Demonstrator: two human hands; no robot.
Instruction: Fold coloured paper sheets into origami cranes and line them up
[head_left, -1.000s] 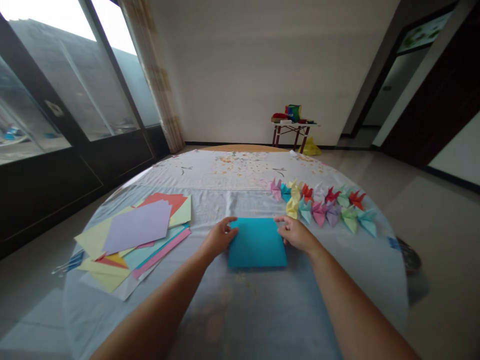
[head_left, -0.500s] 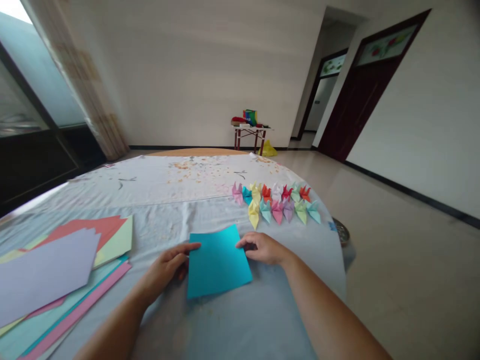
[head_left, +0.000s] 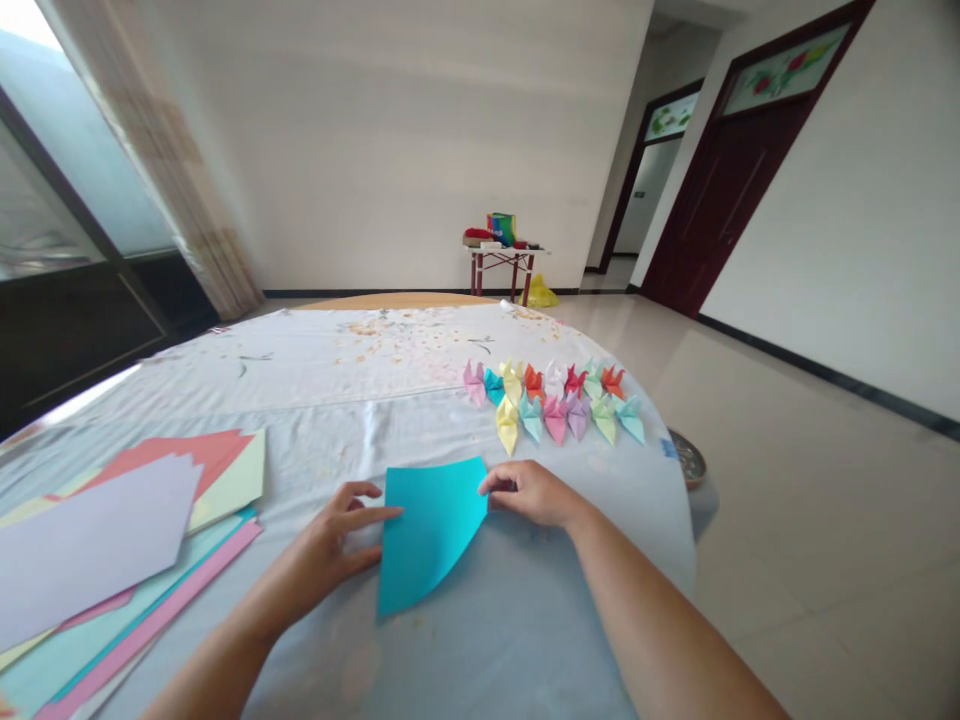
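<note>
our round wooden table [head_left: 397, 300] w/ floral tablecloth [head_left: 315, 375] over it, loose origami sheets [head_left: 112, 530] piled on L side, 2 rows of multicolour paper cranes [head_left: 555, 405] on R, one turquoise sheet [head_left: 431, 535] lying flat btwn them

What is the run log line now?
left hand: at sheet edge | right hand: on opposite edge | turquoise paper sheet: curved | origami cranes: in rows

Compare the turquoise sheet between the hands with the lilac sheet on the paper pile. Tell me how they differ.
The turquoise paper sheet is bright and lies on the tablecloth, whereas the lilac sheet is pale and tops a pile of coloured sheets. The right hand touches the turquoise sheet; no hand touches the lilac one. The turquoise sheet curves, while the lilac lies flat. Both are plain, unfolded paper.
</note>
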